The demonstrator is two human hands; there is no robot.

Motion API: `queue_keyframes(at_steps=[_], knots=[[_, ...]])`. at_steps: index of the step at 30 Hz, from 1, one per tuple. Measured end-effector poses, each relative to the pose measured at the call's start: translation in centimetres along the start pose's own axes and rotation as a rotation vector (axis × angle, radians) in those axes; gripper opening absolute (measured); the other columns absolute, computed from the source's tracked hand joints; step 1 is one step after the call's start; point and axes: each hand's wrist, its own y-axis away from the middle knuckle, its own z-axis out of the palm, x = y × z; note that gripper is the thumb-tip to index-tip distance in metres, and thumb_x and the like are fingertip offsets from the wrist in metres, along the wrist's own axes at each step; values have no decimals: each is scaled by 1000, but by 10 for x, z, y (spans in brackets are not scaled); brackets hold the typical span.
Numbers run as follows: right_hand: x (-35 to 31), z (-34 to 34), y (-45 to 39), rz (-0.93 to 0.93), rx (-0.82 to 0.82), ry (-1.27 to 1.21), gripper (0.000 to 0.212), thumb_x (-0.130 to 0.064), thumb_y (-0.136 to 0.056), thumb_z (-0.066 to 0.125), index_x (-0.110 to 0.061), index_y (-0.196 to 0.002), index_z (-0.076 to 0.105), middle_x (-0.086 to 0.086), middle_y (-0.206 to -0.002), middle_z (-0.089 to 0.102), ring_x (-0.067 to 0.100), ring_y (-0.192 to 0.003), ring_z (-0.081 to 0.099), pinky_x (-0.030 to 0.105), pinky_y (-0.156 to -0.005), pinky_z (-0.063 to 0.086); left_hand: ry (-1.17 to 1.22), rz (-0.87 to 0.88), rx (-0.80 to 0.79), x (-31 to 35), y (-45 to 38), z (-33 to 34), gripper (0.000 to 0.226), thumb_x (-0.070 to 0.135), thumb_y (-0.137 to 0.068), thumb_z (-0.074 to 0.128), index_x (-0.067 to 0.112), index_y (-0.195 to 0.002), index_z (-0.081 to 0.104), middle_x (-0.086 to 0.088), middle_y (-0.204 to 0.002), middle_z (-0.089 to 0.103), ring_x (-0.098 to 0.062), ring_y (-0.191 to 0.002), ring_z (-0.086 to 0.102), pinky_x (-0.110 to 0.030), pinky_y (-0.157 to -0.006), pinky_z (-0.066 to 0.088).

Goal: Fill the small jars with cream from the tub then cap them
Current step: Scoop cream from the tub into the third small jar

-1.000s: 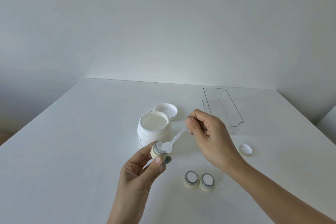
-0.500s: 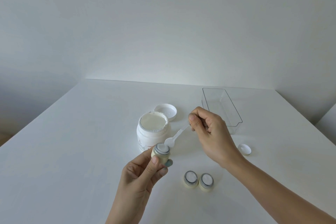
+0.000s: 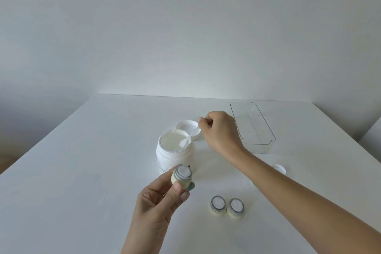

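Hands: right hand (image 3: 221, 132) is pinching the handle of a small clear spoon (image 3: 188, 139), fingers curled round it; left hand (image 3: 158, 204) is gripping a small jar (image 3: 182, 177) between thumb and fingertips.
Head view, landmark: the cream tub (image 3: 175, 151) is standing open near the table's middle; everything below is being placed against it.
Spoon: its bowl is dipping into the cream at the tub's right rim, probably loading another scoop.
Held jar: it is hovering just in front of the tub, mouth tilted up toward the camera and showing white fill, likely kept close so the spoon's trip is short.
Other jars: two small jars (image 3: 226, 206) are sitting side by side, touching, in front and to the right of the tub, uncapped and showing white inside.
Lids: the tub lid (image 3: 185, 126) is lying just behind the tub; one small white cap (image 3: 279, 168) is lying to the tub's right, partly behind the forearm.
Clear tray (image 3: 252, 128): it is resting well right of the tub, near the table's far right edge.
Room: the table (image 3: 82, 161) left of the tub is giving open space for the left hand.
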Motion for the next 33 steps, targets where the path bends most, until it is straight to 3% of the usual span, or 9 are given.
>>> queue_keyframes(at_steps=[6, 13, 18, 21, 23, 25, 27, 31, 33], knots=[[-10, -12, -6, -93, 7, 195, 40, -15, -85, 48, -15, -56, 21, 1, -52, 20, 23, -57, 20, 31, -47, 18, 4, 10, 5, 1, 0, -2, 74, 43, -39, 98, 16, -105, 78, -12, -103, 77, -28, -91, 75, -23, -70, 59], [-12, -28, -13, -99, 29, 189, 38, -11, -83, 49, -15, -58, 20, 3, -56, 17, 22, -61, 17, 31, -49, 17, 12, 9, 3, -1, -1, 2, 76, 42, -37, 98, 14, -104, 78, -13, -104, 77, -30, -92, 75, -23, -71, 59], [-6, -39, -7, -140, 75, 11, 39, -16, -92, 51, -3, -59, 37, 11, -56, 33, 22, -58, 26, 33, -54, 27, 0, 19, 0, -1, 0, 2, 74, 37, -40, 99, 14, -107, 76, -12, -109, 76, -29, -95, 74, -23, -71, 59], [-2, -46, 6, -156, 70, -75, 38, -21, -95, 52, 6, -67, 49, 22, -60, 51, 26, -57, 37, 36, -55, 36, 30, 25, 7, -2, 1, 0, 44, 12, -66, 87, 12, -108, 75, -16, -114, 73, -31, -99, 73, -24, -72, 58], [1, -50, 16, -141, 42, -135, 39, -22, -94, 52, 7, -69, 51, 25, -65, 57, 21, -53, 39, 32, -52, 35, 32, 27, 2, -4, 2, 0, 38, -2, -74, 74, 11, -109, 75, -16, -116, 73, -31, -101, 72, -24, -73, 58], [5, -54, 26, -123, 8, -214, 39, -23, -93, 54, 5, -66, 51, 18, -60, 58, 8, -45, 36, 21, -47, 32, 28, 41, 4, -5, 2, 0, 40, -2, -71, 69, 11, -109, 75, -15, -115, 73, -30, -102, 72, -24, -74, 58], [8, -58, 36, -118, -20, -286, 39, -26, -94, 54, 0, -64, 52, 4, -54, 56, 5, -41, 36, 14, -45, 30, 26, 55, 5, -4, 2, 2, 41, -5, -71, 72, 12, -109, 75, -15, -114, 73, -28, -102, 72, -24, -76, 58], [11, -58, 51, -210, -133, -343, 33, -29, -95, 54, -14, -66, 54, -8, -56, 53, 4, -47, 36, 14, -48, 31, 61, 42, 7, -6, 1, 3, 36, 4, -73, 72, 10, -109, 75, -15, -115, 73, -28, -99, 73, -23, -74, 58], [10, -57, 54, -243, -170, -319, 29, -27, -96, 54, -17, -69, 55, -9, -57, 53, 6, -50, 38, 15, -50, 32, 70, 32, -1, -4, 1, 4, 46, 18, -66, 87, 10, -110, 74, -16, -114, 73, -28, -98, 73, -23, -74, 58]])
